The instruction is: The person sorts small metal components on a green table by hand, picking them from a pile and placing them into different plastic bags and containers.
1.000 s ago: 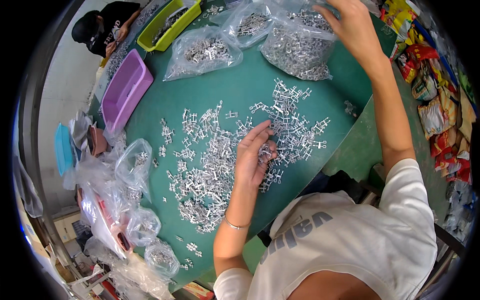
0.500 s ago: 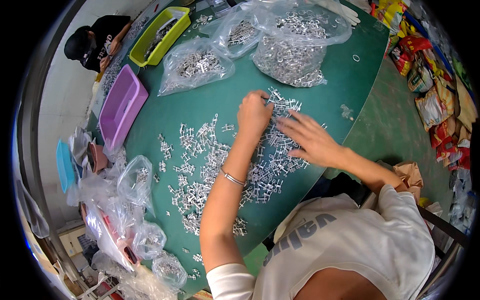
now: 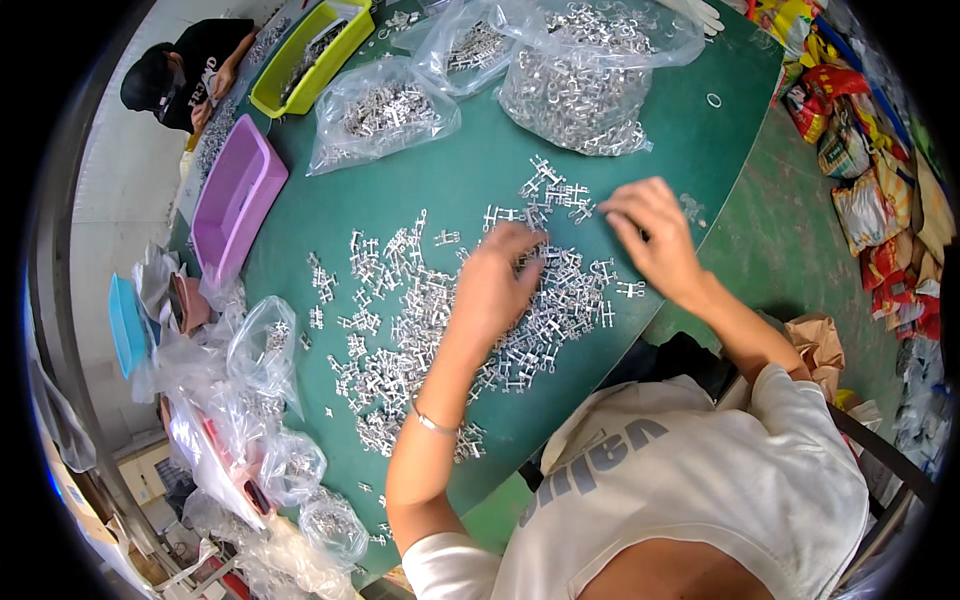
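A wide scatter of small silver metal parts [image 3: 400, 310] lies on the green table [image 3: 480, 170]. My left hand [image 3: 495, 285] rests palm down on the parts near the middle of the heap, fingers curled over several of them. My right hand [image 3: 650, 235] hovers at the heap's right edge, fingers bent and pinching toward a few parts; whether it holds one I cannot tell. A thin bracelet [image 3: 432, 424] circles my left wrist.
Clear plastic bags full of metal parts [image 3: 585, 75] sit at the table's far side, with more bags [image 3: 265, 345] at the left. A purple tray [image 3: 235, 200], a yellow-green tray [image 3: 305, 60] and another person [image 3: 185, 70] are at the far left. Colourful packets [image 3: 880, 200] lie on the floor at right.
My right hand came down from the far bag to the heap and now sits at its right edge. My left hand shifted slightly across the parts.
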Demonstrator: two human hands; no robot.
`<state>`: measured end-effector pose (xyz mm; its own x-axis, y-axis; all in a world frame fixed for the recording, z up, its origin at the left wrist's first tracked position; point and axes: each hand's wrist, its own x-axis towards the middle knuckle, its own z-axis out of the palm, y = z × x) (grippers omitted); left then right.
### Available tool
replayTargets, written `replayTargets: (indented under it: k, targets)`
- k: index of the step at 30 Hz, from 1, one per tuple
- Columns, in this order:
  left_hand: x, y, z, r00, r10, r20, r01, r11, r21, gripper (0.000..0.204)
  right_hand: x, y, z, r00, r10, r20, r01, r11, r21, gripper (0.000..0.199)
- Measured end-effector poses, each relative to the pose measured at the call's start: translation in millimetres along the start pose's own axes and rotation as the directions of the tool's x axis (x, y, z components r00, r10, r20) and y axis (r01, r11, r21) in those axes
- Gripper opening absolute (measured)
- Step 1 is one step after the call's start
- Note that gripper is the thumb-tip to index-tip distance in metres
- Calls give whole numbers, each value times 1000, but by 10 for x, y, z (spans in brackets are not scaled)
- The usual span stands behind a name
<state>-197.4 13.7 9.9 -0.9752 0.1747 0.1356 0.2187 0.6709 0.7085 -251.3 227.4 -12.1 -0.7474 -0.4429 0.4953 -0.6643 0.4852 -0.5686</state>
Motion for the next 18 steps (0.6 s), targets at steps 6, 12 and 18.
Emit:
replayTargets:
  k: [6,12,18]
  targets:
    - [-493,149,15,989,-146,37,127,942,309,16,50,184,-177,991,100,94,-98,995,-29,19]
    - [-608,342,-38,966,-223,-135,251,932,263,22,208,82,2,959,-110,259,127,991,-49,19]
    - [-900,457,205,962,-269,-56,274,927,257,23,58,-43,-29,971,-49,234,50,999,2,18]
